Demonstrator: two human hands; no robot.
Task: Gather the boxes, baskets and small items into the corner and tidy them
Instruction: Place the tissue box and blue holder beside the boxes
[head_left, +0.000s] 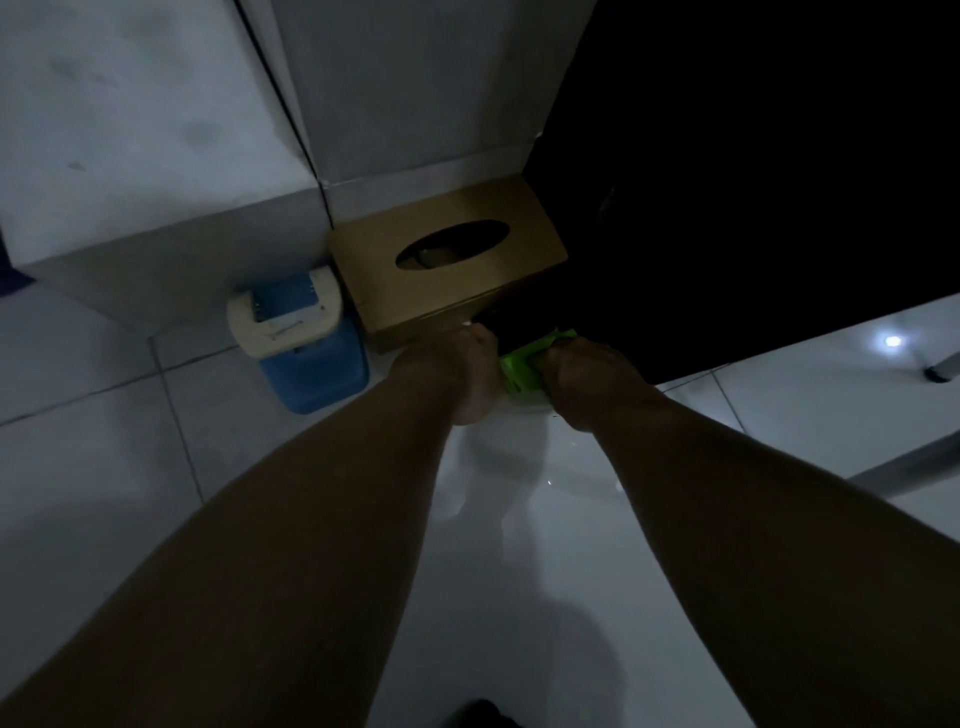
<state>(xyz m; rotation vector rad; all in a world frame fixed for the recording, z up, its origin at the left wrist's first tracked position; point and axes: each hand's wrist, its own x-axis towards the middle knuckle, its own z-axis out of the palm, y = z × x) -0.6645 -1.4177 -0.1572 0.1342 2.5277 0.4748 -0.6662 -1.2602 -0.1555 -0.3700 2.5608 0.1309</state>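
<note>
Though darkness hid most of it, right hand (577, 365) gripped a green object (521, 367); left hand (445, 359) sat by the tissue box (451, 270), grip unclear.

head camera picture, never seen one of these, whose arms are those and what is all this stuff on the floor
No machine here: a person wears one camera on the head, so you look down along their own bare arms. The right hand grips a bright green item; the left hand is beside it, but the dim light hides whether it holds anything. Beyond, on the tiled floor in the wall corner, stand a brown tissue box with an oval slot and a small blue bin with a white lid.
</note>
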